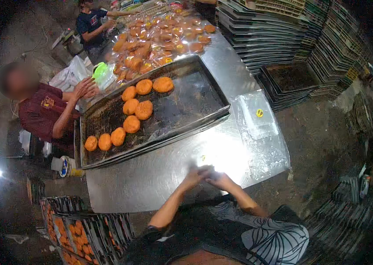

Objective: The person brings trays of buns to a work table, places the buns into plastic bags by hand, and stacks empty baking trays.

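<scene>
Close together over the near edge of the metal table (130, 185) are my left hand (193, 177) and my right hand (222, 182). Their fingers are blurred, and strong glare lies just beyond them. A small yellow label (203, 158) shows in that glare, possibly on a clear bag. Whether either hand grips anything cannot be told. To the right of my hands lies a pile of clear plastic bags (262, 139), the top one bearing a yellow label. Ahead to the left, a dark baking tray (186, 102) holds several round orange-brown buns (131, 124).
Bagged buns (160, 39) cover the table's far end. A person in a maroon shirt (47, 116) stands left of the tray, another in dark clothing (90, 26) farther back. Stacked trays (269, 39) rise at right; a rack of bun-filled trays (77, 232) stands lower left.
</scene>
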Demonstrator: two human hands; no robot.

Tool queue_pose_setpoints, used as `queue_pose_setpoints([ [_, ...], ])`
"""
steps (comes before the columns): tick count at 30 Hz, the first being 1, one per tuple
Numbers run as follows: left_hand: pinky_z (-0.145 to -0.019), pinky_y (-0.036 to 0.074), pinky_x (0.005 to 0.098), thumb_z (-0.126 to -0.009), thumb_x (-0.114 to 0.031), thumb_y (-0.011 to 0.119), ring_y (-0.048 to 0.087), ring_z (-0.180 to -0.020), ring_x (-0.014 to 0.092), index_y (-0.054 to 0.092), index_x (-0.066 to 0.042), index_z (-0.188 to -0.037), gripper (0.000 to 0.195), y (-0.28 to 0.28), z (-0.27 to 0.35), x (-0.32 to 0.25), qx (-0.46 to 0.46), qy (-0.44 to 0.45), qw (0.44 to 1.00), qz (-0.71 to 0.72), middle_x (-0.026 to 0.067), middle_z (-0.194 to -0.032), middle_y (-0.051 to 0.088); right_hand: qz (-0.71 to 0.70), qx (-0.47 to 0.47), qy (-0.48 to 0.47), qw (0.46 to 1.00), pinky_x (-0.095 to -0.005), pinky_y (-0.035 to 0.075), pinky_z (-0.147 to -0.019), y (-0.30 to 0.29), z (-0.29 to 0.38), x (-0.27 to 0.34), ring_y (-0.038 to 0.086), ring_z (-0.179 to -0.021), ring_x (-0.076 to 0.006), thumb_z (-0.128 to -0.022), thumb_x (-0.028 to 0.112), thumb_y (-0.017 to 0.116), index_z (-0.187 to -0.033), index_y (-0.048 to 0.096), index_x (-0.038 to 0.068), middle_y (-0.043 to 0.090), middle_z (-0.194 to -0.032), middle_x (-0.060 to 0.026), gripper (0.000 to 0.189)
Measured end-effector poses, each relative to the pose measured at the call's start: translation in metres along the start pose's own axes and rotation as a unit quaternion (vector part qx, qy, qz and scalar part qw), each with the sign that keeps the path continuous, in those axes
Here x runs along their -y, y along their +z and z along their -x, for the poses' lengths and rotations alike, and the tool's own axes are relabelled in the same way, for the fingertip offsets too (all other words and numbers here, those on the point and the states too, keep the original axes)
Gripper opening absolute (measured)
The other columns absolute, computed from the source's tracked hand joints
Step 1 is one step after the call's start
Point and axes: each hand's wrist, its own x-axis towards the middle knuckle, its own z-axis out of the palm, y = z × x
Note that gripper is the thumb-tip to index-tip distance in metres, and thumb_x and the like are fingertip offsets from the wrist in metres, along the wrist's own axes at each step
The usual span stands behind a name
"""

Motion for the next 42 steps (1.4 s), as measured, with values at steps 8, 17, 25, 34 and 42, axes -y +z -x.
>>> queue_pose_setpoints([
  [8,-0.063,0.042,0.0297,-0.074,-0.015,0.059,0.053,-0.068,0.018,0.062,-0.004,-0.081,0.013,0.011,0.01,0.032,-0.105,0.14,0.979,-0.105,0.0072,-0.074,0.058,-0.225,-0.082,0.164,0.957,-0.0246,0.038,-0.035,0.036,0.023,0.014,0.046,-0.038,-0.0128,-0.083,0.007,0.035,-0.098,0.045,0.001,0.057,-0.058,-0.008,0.019],
  [17,-0.072,0.045,0.0283,-0.074,-0.013,0.061,0.049,-0.094,0.018,0.038,-0.005,-0.115,0.048,-0.088,0.057,-0.005,-0.385,0.125,0.824,0.397,0.0092,-0.104,0.046,-0.728,0.128,-0.011,0.673,-0.0366,0.038,-0.088,0.08,-0.108,0.162,0.047,-0.103,-0.0228,-0.085,0.041,0.039,-0.119,0.037,0.004,0.047,-0.114,-0.0133,0.05],
  [25,-0.074,0.045,0.0346,-0.085,-0.024,0.047,0.053,-0.082,0.018,0.049,-0.003,-0.091,0.022,-0.211,0.16,0.085,-0.567,-0.029,0.823,-0.023,0.008,-0.085,0.051,0.176,-0.09,-0.197,0.96,-0.0401,0.043,-0.073,0.116,-0.254,0.191,0.054,-0.082,-0.0348,-0.072,0.007,0.052,-0.112,0.045,0.003,0.056,-0.087,-0.0217,0.041],
  [34,-0.085,0.041,0.0406,-0.085,-0.019,0.044,0.045,-0.101,0.02,0.042,-0.005,-0.105,0.025,-0.259,0.218,0.085,-0.501,0.244,0.59,0.585,0.0113,-0.107,0.046,0.358,-0.135,0.003,0.924,-0.0456,0.044,-0.075,0.083,-0.337,0.127,0.051,-0.088,-0.0422,-0.068,0.044,0.06,-0.111,0.037,0.014,0.039,-0.11,-0.0264,0.058],
  [42,-0.088,0.038,0.0461,-0.083,-0.017,0.044,0.05,-0.097,0.028,0.043,0.002,-0.099,0.025,-0.264,0.15,0.06,-0.633,0.263,0.674,0.277,0.0143,-0.102,0.051,-0.506,0.008,0.023,0.862,-0.0315,0.032,-0.092,0.155,-0.182,0.205,0.045,-0.105,-0.0195,-0.081,0.028,0.047,-0.116,0.043,0.004,0.049,-0.111,-0.0091,0.043],
])
